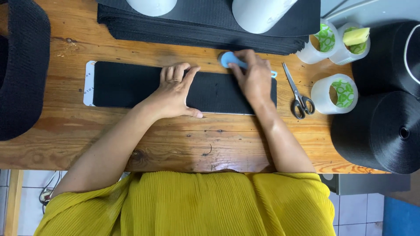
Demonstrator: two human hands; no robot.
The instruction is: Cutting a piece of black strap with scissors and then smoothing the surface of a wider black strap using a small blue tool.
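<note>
On the wooden bench (131, 144), your left hand (175, 89) lay flat, its grip released, on the black strip (127, 85) mid-bench; your right hand (253, 76) gripped a blue tool (227, 59) at its far edge.

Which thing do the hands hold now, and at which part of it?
The right hand holds a light blue tool by its handle, the round head sticking out. The left hand holds nothing; it lies flat on the black strip.
</note>
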